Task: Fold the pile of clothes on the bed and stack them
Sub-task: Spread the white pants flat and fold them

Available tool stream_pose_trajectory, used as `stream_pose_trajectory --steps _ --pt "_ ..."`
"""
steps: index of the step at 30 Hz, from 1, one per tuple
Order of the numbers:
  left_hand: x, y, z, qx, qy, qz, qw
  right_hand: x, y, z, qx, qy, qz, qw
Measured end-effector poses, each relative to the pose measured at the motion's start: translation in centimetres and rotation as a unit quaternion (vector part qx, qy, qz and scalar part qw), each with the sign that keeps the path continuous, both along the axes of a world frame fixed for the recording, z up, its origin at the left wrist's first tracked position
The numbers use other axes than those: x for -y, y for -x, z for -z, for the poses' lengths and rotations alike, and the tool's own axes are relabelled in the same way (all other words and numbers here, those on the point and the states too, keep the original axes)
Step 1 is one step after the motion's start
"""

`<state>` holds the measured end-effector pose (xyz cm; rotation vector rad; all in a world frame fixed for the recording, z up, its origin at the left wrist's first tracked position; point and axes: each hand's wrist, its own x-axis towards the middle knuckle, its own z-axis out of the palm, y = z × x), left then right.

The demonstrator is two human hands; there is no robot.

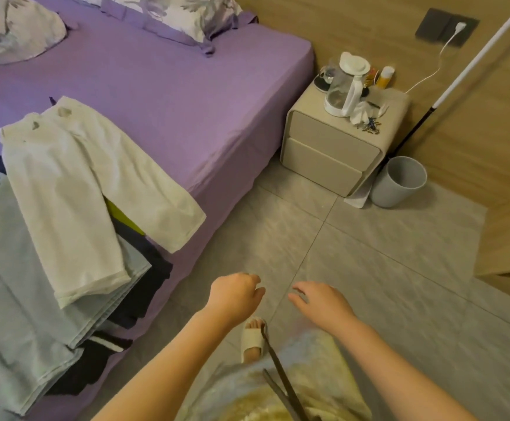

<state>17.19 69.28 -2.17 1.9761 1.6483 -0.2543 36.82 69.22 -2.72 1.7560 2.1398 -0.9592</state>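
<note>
Neither hand holds anything: left hand (pixel 235 294) loosely curled, right hand (pixel 320 300) relaxed with fingers spread, both over the floor. Left of them on the bed (pixel 186 117), white trousers (pixel 83 183) top the unfolded pile (pixel 19 284). Best to take the trousers first, by the waistband.

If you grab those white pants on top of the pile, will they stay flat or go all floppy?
Probably floppy. The white pants already sag over the clothes under them, and one leg droops past the edge of the bed, so they would likely dangle from a hand. They look like thin cloth, so probably light. Neither the left hand nor the right hand touches them.
</note>
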Motion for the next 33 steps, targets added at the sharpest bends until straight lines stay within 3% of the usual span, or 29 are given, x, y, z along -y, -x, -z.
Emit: stream_pose_trajectory --steps 7,19,33 --pt "-8.4 -1.4 -0.1 0.014 -0.007 -0.061 0.998 -11.6 -0.8 -0.1 -0.010 -0.010 -0.044 0.999" --pt "-21.4 -4.8 -0.5 0.003 -0.010 -0.247 0.969 -32.1 -3.8 -0.2 -0.005 -0.005 -0.195 0.981" --pt "-35.2 3.0 1.4 0.030 -0.027 -0.346 0.937 -48.1 6.9 0.5 -0.015 -0.052 -0.287 0.956"
